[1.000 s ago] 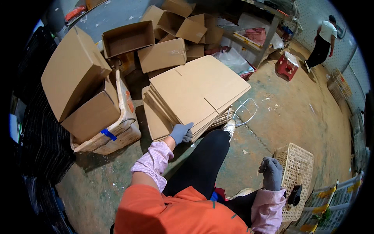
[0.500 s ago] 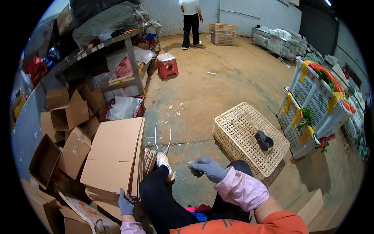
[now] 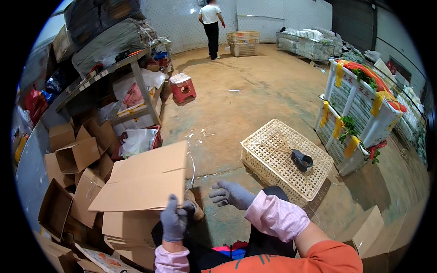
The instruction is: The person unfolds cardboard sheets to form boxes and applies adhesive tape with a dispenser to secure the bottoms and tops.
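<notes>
My left hand (image 3: pixel 174 219), in a grey glove, grips a folded-flat cardboard box (image 3: pixel 141 179) by its near right corner. The sheet is tilted and raised above a stack of flat cardboard boxes (image 3: pixel 127 227) beside my left leg. My right hand (image 3: pixel 233 194), also gloved in grey, hovers over my knees, fingers stretched toward the sheet but apart from it. I see nothing in that hand. To its right stands an upturned cream plastic crate (image 3: pixel 261 157) with a dark tape dispenser (image 3: pixel 302 161) on top.
Opened cardboard boxes (image 3: pixel 77 154) pile up at the left, below a cluttered workbench (image 3: pixel 136 73). A red stool (image 3: pixel 183 88) stands beyond. White crates (image 3: pixel 350 98) with leafy greens are stacked at the right. Far back, a person (image 3: pixel 210 27) is near more crates (image 3: pixel 243 43).
My left hand has lifted one flat box off the stack and brought it rightward. My right hand's fingers have opened out. The view has shifted slightly, and the distant person has turned.
</notes>
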### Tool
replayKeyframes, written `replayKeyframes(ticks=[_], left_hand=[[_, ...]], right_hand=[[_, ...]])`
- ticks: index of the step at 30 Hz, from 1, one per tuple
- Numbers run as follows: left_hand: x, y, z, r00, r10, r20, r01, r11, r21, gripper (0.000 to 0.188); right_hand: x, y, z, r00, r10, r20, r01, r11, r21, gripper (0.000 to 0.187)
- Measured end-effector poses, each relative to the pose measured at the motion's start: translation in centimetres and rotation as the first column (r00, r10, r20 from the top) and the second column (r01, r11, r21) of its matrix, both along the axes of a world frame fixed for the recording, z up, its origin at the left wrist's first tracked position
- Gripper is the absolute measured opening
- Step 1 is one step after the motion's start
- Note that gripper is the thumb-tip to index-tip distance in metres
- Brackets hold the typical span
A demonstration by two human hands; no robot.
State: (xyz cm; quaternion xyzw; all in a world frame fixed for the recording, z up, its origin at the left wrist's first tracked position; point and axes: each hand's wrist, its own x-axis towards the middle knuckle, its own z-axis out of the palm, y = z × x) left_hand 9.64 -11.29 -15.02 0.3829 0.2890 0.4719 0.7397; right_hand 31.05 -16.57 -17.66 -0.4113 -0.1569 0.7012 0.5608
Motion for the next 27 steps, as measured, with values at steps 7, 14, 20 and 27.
replayKeyframes(ticks=[7,14,20,27], left_hand=[[5.0,-6.1,-1.6,0.919,-0.388,0.075,0.394,0.914,-0.099,0.034],[3.1,-5.8,-0.9,0.29,-0.907,-0.304,0.955,0.297,0.024,0.041],[3.5,-2.1,0.7,0.746,-0.634,-0.204,0.655,0.754,0.051,0.054],[6.3,1.7,-1.1,0.895,-0.439,0.074,0.434,0.897,0.08,0.031]], right_hand=[[3.6,0.8,-1.6,0.942,-0.333,0.038,0.324,0.934,0.153,0.026],[8.0,0.9,1.8,0.697,-0.45,0.559,0.378,0.892,0.247,0.013],[7.2,1.1,6.9,0.568,-0.431,0.701,0.37,0.895,0.251,0.014],[5.4,0.2,5.4,0.399,-0.151,0.904,0.159,0.983,0.094,0.023]])
